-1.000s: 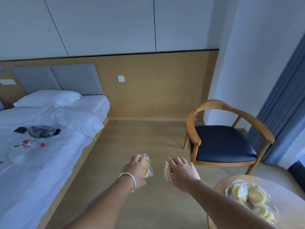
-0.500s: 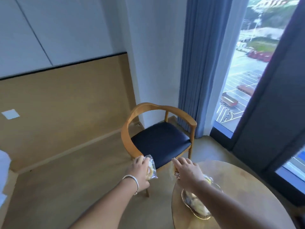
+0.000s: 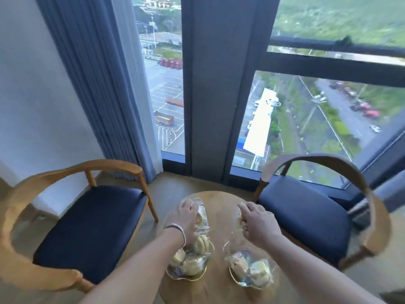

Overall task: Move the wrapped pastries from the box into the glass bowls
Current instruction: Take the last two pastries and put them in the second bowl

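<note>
Over the round wooden table (image 3: 219, 207) both hands are raised, and each one holds 1 wrapped pastry. The left hand (image 3: 185, 218), with a bracelet (image 3: 176, 230) on its wrist, grips a pastry in clear wrap (image 3: 202, 218) above the left glass bowl (image 3: 206, 270). The right hand (image 3: 259, 222) pinches another wrapped pastry (image 3: 240, 220) above the right glass bowl (image 3: 232, 270). Both bowls already contain several wrapped pastries. 2 wooden armchairs with dark blue seats stand beside the table, the left chair (image 3: 92, 220) and the right chair (image 3: 306, 213), in front of a big window (image 3: 306, 119).
</note>
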Tool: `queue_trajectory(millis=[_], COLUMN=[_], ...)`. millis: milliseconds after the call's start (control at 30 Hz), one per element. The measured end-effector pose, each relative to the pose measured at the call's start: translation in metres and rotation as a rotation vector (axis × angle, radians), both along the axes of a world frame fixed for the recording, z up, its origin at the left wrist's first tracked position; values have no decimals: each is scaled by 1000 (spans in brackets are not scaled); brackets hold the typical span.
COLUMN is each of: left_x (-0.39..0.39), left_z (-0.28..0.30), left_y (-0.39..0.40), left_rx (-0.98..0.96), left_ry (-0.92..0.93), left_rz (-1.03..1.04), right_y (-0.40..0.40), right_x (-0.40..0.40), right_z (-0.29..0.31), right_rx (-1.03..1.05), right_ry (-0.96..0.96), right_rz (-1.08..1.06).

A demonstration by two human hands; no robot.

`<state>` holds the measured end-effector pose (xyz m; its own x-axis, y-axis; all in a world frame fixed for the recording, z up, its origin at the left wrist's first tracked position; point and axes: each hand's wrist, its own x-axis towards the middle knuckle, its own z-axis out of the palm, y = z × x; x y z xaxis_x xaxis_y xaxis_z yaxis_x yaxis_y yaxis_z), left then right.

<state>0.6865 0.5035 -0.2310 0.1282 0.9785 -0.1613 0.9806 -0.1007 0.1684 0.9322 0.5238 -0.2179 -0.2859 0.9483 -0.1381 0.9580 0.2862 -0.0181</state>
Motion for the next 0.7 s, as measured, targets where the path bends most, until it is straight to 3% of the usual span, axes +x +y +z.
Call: queue_trajectory(millis=[167, 400, 700], left_x=[52, 98, 141], left_z=[-19, -45, -138], left_y=[17, 33, 70], left_rx=[-22, -107, -169], left_ry=[8, -22, -15], left_rz=[-157, -247, -285], right_y=[-22, -23, 14], right_x=[46, 79, 98], right_z=[-11, -41, -148], right_rx=[-28, -57, -139], right_ry=[-26, 7, -32], right_rz=[-171, -247, -221])
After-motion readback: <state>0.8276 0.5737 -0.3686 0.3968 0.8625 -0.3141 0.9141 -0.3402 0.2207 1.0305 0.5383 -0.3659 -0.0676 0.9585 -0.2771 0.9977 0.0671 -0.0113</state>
